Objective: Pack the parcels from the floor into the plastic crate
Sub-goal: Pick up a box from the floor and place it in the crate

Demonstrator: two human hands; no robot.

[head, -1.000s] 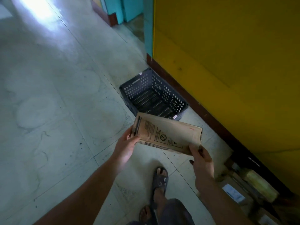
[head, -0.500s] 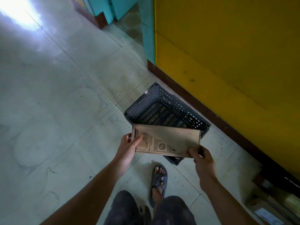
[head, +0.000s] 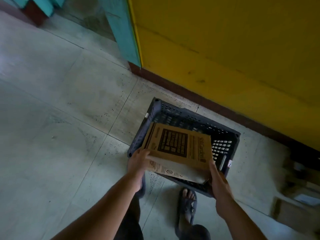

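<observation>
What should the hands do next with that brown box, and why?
Probably lower the box into the crate and let go. The left hand and right hand hold its near corners, it already sits tilted over the crate's opening, and the part of the inside that shows looks empty.

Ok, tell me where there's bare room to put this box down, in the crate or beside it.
The dark crate looks empty where its mesh shows beyond the cardboard box held over it by left hand and right hand. The tiled floor left of the crate is bare. It is crowded at the right, where blurred parcels lie along the yellow wall.
</observation>
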